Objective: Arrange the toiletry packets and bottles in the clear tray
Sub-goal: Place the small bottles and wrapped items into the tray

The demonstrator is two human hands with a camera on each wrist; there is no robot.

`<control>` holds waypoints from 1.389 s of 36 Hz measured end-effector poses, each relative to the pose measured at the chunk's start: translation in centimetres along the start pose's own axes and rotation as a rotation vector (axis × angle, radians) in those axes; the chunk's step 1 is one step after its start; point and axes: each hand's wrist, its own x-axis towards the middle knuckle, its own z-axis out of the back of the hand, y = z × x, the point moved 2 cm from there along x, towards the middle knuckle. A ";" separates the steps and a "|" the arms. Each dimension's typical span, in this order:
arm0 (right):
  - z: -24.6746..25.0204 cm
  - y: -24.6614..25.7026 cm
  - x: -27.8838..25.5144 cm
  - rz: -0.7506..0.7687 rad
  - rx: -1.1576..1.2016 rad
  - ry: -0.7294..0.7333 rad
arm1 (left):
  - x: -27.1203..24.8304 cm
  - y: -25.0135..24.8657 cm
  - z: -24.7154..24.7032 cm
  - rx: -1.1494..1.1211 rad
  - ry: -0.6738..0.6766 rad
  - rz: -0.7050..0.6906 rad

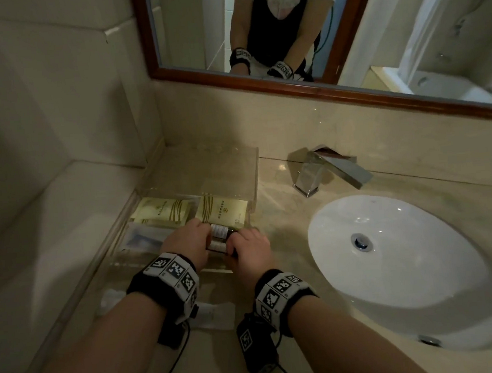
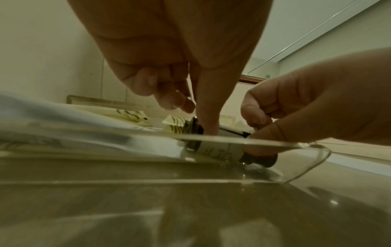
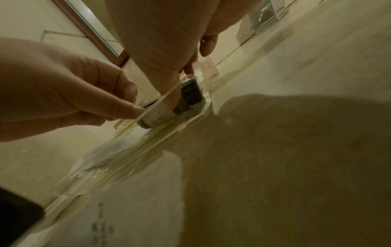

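Marble counter (image 1: 282, 210), white sink (image 1: 398, 262), wood-framed mirror (image 1: 290, 88)

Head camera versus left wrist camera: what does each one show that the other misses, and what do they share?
Only the head view shows the white sink, the chrome faucet, the wood-framed mirror and the loose packets on the counter near the wrists.

Only the left wrist view shows, from counter level, the left forefinger pressing down behind the tray's front wall, and the near bottle's dark cap.

Both show the left hand and right hand on the small labelled bottles, the clear tray and the cream packets behind.
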 end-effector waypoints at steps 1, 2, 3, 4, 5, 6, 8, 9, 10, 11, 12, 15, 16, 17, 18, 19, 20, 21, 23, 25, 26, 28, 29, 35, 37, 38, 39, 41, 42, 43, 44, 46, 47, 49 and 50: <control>0.1 0.0 0.0 0.002 0.007 -0.008 | 0.0 0.0 0.0 -0.001 0.005 0.002; 0.1 0.0 -0.1 0.006 0.009 -0.012 | -0.1 0.0 0.1 -0.001 0.006 0.004; 0.2 0.0 -0.1 0.009 0.006 -0.005 | -0.1 0.0 0.1 -0.002 0.007 0.006; 0.3 0.0 -0.1 0.010 0.000 0.013 | -0.2 0.0 0.2 -0.005 0.009 0.006; 0.4 0.0 -0.2 0.009 -0.006 0.026 | -0.3 0.1 0.2 -0.008 0.012 0.007; 0.5 0.0 -0.2 0.010 -0.012 0.032 | -0.3 0.1 0.3 -0.008 0.015 0.009; 0.6 0.0 -0.1 0.013 -0.029 0.036 | -0.4 0.0 0.5 -0.003 0.023 0.014; 0.6 0.0 -0.2 0.010 -0.036 0.041 | -0.4 0.0 0.5 0.001 0.027 0.017; 0.7 0.1 -0.2 0.007 -0.040 0.045 | -0.4 0.0 0.5 0.005 0.031 0.018; 0.7 0.1 -0.2 0.005 -0.041 0.049 | -0.5 0.0 0.4 0.013 0.035 0.018; 0.7 0.1 -0.3 0.007 -0.035 0.048 | -0.5 -0.1 0.4 0.022 0.040 0.020; 0.8 0.2 -0.3 -0.002 -0.028 0.056 | -0.6 0.1 0.3 0.042 0.070 0.043; 0.8 0.2 -0.2 -0.003 -0.022 0.055 | -0.6 0.2 0.3 0.045 0.080 0.055; 0.8 0.2 -0.2 -0.009 -0.016 0.054 | -0.6 0.2 0.4 0.049 0.092 0.068; 0.8 0.2 -0.1 -0.010 -0.012 0.054 | -0.5 0.3 0.5 0.053 0.103 0.080; 0.9 0.3 0.0 -0.015 -0.010 0.051 | -0.5 0.3 0.5 0.055 0.111 0.090; 0.8 0.3 0.1 -0.016 -0.006 0.047 | -0.4 0.3 0.6 0.055 0.114 0.098; 0.9 0.3 0.2 -0.019 0.003 0.034 | -0.4 0.3 0.7 0.052 0.114 0.106; 0.8 0.4 0.4 -0.017 0.022 0.008 | -0.1 0.3 0.9 0.042 0.110 0.121; 0.7 0.5 0.5 -0.009 0.019 0.004 | 0.0 0.2 1.0 0.026 0.105 0.134; 0.6 0.5 0.5 -0.006 0.017 0.002 | 0.2 0.2 1.1 0.020 0.103 0.139; 0.6 0.4 0.6 -0.002 0.029 -0.005 | 0.4 0.1 1.1 0.020 0.103 0.141; 0.5 0.4 0.6 -0.005 0.030 -0.005 | 0.5 0.0 1.1 0.026 0.105 0.135; 0.5 0.1 0.5 -0.025 0.025 -0.002 | 0.8 -0.2 0.9 0.050 0.114 0.108; 0.4 0.0 0.3 -0.014 0.020 -0.001 | 0.9 0.0 0.9 0.045 0.120 0.114; 0.4 0.1 0.3 -0.007 0.010 0.001 | 0.8 0.1 0.9 0.043 0.125 0.117; 0.4 0.1 0.2 -0.002 0.002 0.000 | 0.8 0.2 0.9 0.042 0.129 0.118; 0.4 0.2 0.1 0.008 0.002 -0.016 | 0.8 0.2 0.9 0.050 0.135 0.122; 0.4 0.2 0.1 0.012 0.004 -0.026 | 0.8 0.2 0.9 0.053 0.136 0.125; 0.4 0.3 0.1 0.012 0.002 -0.027 | 0.7 0.2 0.9 0.055 0.136 0.128; 0.4 0.3 0.1 0.013 -0.002 -0.022 | 0.7 0.2 0.9 0.054 0.137 0.130; 0.5 0.3 0.0 0.016 -0.004 -0.008 | 0.7 0.3 0.9 0.054 0.140 0.136; 0.6 0.3 0.0 0.016 -0.006 -0.002 | 0.6 0.3 0.9 0.054 0.142 0.141; 0.7 0.3 0.0 0.017 -0.018 0.013 | 0.5 0.3 0.8 0.050 0.141 0.154; 0.7 0.3 0.0 0.018 -0.020 0.015 | 0.5 0.4 0.8 0.046 0.141 0.158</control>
